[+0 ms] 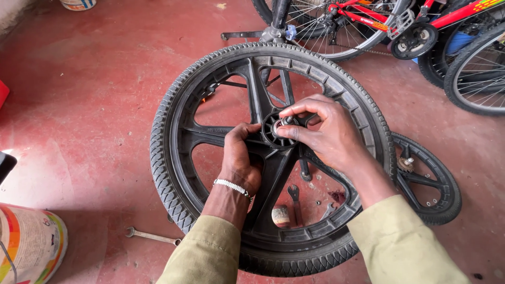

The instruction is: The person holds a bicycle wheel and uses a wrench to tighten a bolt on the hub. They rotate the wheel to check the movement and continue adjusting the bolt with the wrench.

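A black plastic bicycle wheel (173, 137) with broad moulded spokes and a knobbly tyre stands upright in front of me on the red floor. My left hand (239, 160), with a silver bracelet on the wrist, grips the spoke beside the hub (269, 131). My right hand (326, 134) reaches over from the right, and its fingertips pinch a small metal part (284, 122) at the hub's centre. Both sleeves are olive green.
A smaller black wheel (431, 184) lies behind on the right. Spanners (152, 236) and small parts (294, 202) lie on the floor. Red bicycles (368, 21) stand at the back. A paint tin (29, 242) sits at bottom left.
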